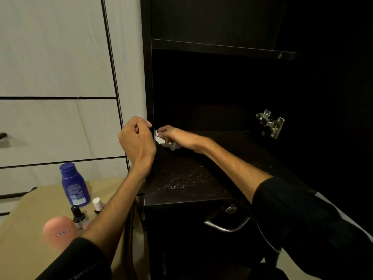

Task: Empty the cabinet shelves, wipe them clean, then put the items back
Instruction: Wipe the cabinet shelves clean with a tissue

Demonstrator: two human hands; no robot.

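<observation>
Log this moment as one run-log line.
phase: wiping | right hand: presses white tissue on shelf | left hand: at cabinet edge, curled | blue bottle: out on table

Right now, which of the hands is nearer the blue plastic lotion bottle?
Left. The left hand is up at the dark cabinet's left edge, above and right of the blue plastic lotion bottle. The right hand is farther right, inside on the shelf, holding crumpled white tissue.

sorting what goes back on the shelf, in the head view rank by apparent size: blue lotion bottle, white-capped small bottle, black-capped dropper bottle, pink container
1. blue lotion bottle
2. pink container, though it is blurred and nearest the camera, so its rank against the lotion bottle is unsure
3. black-capped dropper bottle
4. white-capped small bottle, close to the dropper bottle in size
</observation>
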